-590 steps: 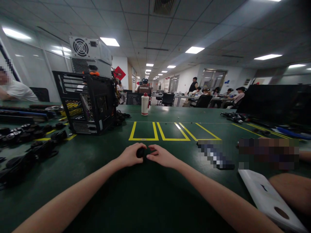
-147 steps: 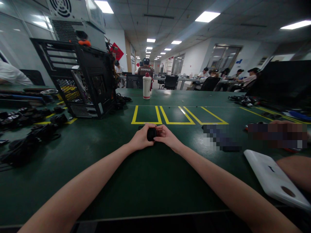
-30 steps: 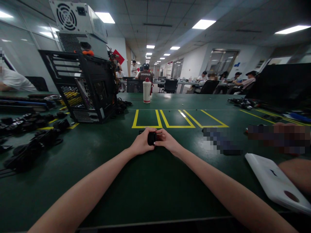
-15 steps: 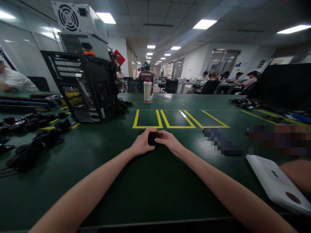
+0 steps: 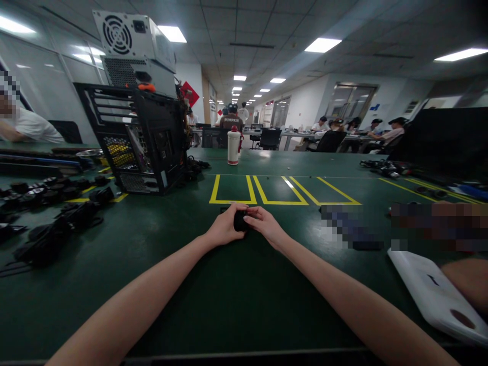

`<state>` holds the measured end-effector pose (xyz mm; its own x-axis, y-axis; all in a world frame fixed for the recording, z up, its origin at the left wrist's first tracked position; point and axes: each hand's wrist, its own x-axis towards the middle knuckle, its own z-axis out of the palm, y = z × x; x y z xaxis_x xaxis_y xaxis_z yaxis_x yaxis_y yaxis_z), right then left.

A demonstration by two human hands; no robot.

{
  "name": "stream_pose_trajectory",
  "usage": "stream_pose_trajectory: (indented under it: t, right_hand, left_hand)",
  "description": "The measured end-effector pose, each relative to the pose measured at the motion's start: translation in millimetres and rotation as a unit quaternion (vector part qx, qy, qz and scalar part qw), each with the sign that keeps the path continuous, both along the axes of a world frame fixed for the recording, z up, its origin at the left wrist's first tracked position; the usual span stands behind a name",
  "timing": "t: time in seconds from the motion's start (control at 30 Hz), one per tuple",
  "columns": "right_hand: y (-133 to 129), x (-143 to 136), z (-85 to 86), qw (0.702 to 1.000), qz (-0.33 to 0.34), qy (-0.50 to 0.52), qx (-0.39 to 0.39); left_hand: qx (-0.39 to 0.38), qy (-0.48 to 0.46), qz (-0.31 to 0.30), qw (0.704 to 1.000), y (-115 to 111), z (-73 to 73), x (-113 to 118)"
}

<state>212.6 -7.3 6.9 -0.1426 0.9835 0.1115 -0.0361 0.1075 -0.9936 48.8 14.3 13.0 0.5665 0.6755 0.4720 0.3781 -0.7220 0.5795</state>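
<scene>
Between both hands, just above or on the green table, is a small black camera-like object [image 5: 240, 220]; its exact kind is hard to make out. My left hand [image 5: 224, 224] wraps around its left side, thumb below and fingers over the top. From the right, the fingertips and thumb of my right hand [image 5: 264, 222] pinch against it. Fingers hide much of its surface. Just beyond the hands lie yellow tape outlines [image 5: 233, 202] on the table.
A black open computer case [image 5: 152, 137] with power supplies [image 5: 133, 38] stacked on top stands at the left. Black camera-like items [image 5: 46, 234] lie at far left. A white bottle [image 5: 233, 147] stands ahead. At right are a white device [image 5: 430, 290] and another person's arm [image 5: 467, 279].
The view has shifted slightly, so the scene sits a little lower and further right. Both hands keep hold of the black object, which looks turned slightly.
</scene>
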Motion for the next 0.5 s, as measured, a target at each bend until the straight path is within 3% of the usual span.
stream_pose_trajectory:
  t: [0.1, 0.3, 0.5]
  right_hand:
    - [0.9, 1.2, 1.4, 1.0, 0.018, 0.015, -0.018]
    - [-1.8, 2.5, 1.0, 0.998, 0.059, 0.011, 0.034]
    - [-3.4, -0.8, 0.1, 0.999, 0.018, 0.005, 0.034]
  left_hand:
    - [0.001, -0.001, -0.003, 1.0, 0.6, -0.6, -0.3]
    - [-0.006, -0.008, -0.002, 1.0, 0.1, -0.5, 0.4]
    - [-0.01, -0.009, 0.001, 1.0, -1.9, 1.3, 0.5]
